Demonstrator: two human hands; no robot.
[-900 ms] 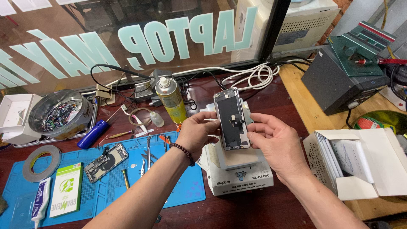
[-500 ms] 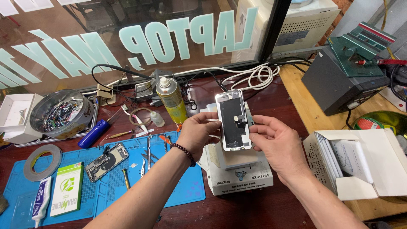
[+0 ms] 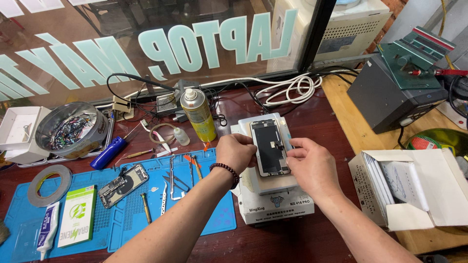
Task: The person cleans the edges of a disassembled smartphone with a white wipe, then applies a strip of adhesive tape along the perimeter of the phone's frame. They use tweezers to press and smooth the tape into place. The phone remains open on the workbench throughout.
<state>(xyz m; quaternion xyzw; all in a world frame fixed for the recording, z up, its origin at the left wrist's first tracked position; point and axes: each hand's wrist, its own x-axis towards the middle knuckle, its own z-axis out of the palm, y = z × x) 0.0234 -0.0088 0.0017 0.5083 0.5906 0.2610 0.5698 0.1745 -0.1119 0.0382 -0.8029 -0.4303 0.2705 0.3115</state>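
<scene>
While both hands hold it, the phone screen point(image 3: 269, 147) sits just above a white machine point(image 3: 276, 204) with a flat top. Fingers of the left hand point(image 3: 237, 152) pinch the screen's left edge. Fingers of the right hand point(image 3: 312, 164) pinch its right edge. Its dark back side faces up. Past the left hand stands a yellow spray can point(image 3: 198, 115). Left of that hand, an open phone body point(image 3: 123, 178) and metal tweezers point(image 3: 174, 178) lie on a blue mat point(image 3: 122, 219). Right of the right hand is an open white box point(image 3: 414, 187).
</scene>
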